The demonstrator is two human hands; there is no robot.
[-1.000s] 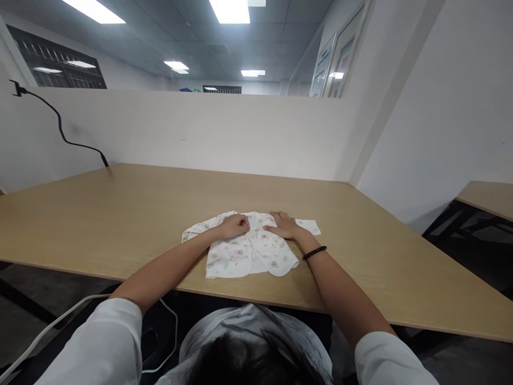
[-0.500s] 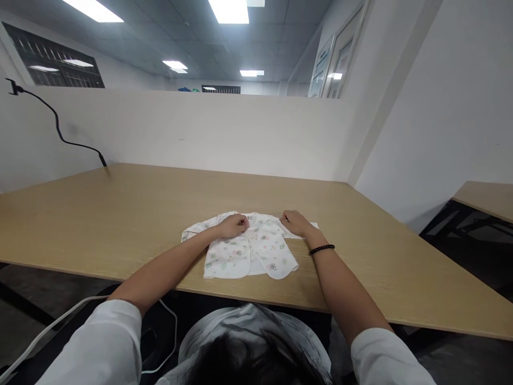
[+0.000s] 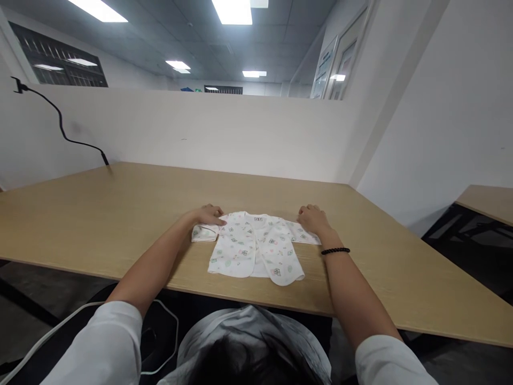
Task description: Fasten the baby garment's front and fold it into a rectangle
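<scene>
A small white baby shirt point(image 3: 236, 248) with a scattered print lies spread on the table, its neck away from me and its front opening facing up. My left hand point(image 3: 207, 215) rests over the top of the left sleeve near the shoulder, fingers stretched and thumb apart. Below that hand the sleeve end point(image 3: 204, 234) shows, bent downward. On the other side my right hand point(image 3: 315, 219), with a dark beaded bracelet above it, is closed with curled fingers at the upper edge of the right sleeve point(image 3: 301, 233). Its fingertips are partly hidden.
The wooden table point(image 3: 160, 187) reaches back to a low white partition point(image 3: 224, 133). A black gooseneck holder point(image 3: 62, 128) stands at the back left corner. Another table point(image 3: 489, 206) is at the right. A white cable point(image 3: 52, 323) hangs below the front edge at left.
Both hands have moved outward from each other, the left from near the neck to the left sleeve. The shirt's left sleeve now lies lower and flatter, and the neck label shows.
</scene>
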